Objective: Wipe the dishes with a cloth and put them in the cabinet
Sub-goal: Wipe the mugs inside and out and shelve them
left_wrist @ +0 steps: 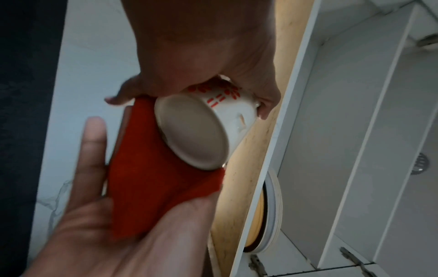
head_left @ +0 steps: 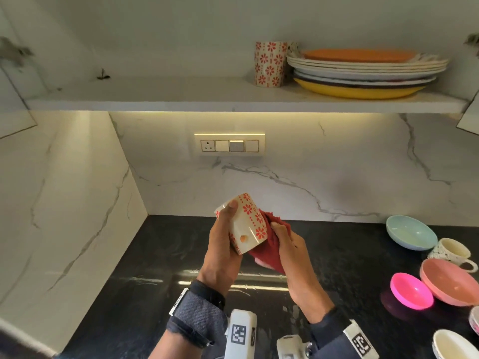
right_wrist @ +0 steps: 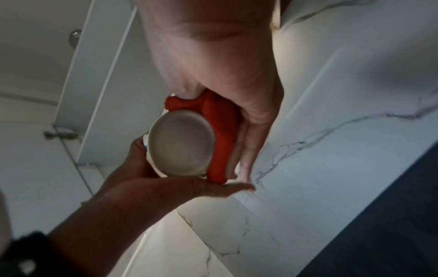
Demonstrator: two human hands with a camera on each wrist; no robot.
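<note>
Over the counter — cup (cloth-pressed).

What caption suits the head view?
Left hand grips a floral cup while right hand wipes it with red cloth.

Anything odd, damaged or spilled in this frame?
Nothing spilled. One oddity: the cup in the left hand shows two small stubs on its side and no handle, so the handle may be broken off. The right hand presses the cloth against it.

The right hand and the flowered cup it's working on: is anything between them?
Yes. A red cloth lies between the right hand and the flowered cup, which the left hand grips. Head and both wrist views show it.
</note>
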